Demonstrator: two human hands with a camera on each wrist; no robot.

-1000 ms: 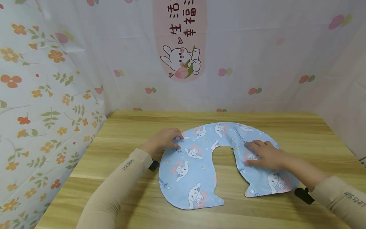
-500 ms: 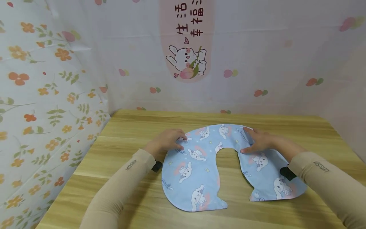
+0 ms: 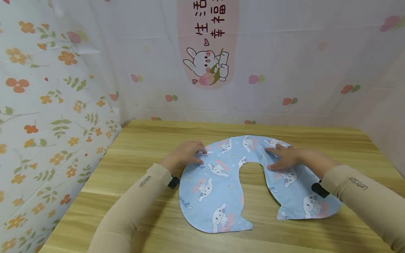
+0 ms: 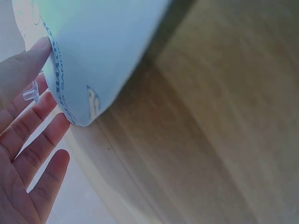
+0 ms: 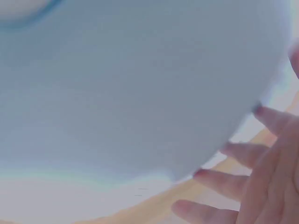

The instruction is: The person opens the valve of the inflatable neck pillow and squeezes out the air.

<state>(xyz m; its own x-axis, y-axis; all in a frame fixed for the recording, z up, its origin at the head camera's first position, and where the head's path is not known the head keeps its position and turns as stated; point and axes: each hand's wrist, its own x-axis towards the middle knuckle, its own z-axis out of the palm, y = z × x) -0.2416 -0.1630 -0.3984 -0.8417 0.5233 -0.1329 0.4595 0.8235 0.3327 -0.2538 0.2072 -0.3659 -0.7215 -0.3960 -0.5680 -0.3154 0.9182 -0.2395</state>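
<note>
A flat, light-blue U-shaped neck pillow (image 3: 202, 202), printed with white cartoon dogs, lies on the wooden table, its two ends pointing toward me. My left hand (image 3: 186, 154) rests at its upper left edge. In the left wrist view the thumb (image 4: 35, 56) touches the printed face, and a small clear valve (image 4: 32, 94) shows between thumb and fingers. Across the right half, my right hand (image 3: 284, 157) lies with spread fingers near the outer edge and its thumb toward the inner curve. The right wrist view shows those fingertips (image 5: 201, 175) right at the pillow's rim.
The wood-grain table (image 3: 152, 137) ends at a pale curtain (image 3: 142, 42) with fruit prints and a rabbit drawing. A flowered cloth (image 3: 47, 140) hangs on the left side. Beige sleeves (image 3: 123, 211) cover both forearms, with a dark strap piece (image 3: 320, 190) at each wrist.
My right hand has slid up and slightly left over the pillow's right half toward its top curve. The left hand stays at the left edge. The view has shifted slightly.
</note>
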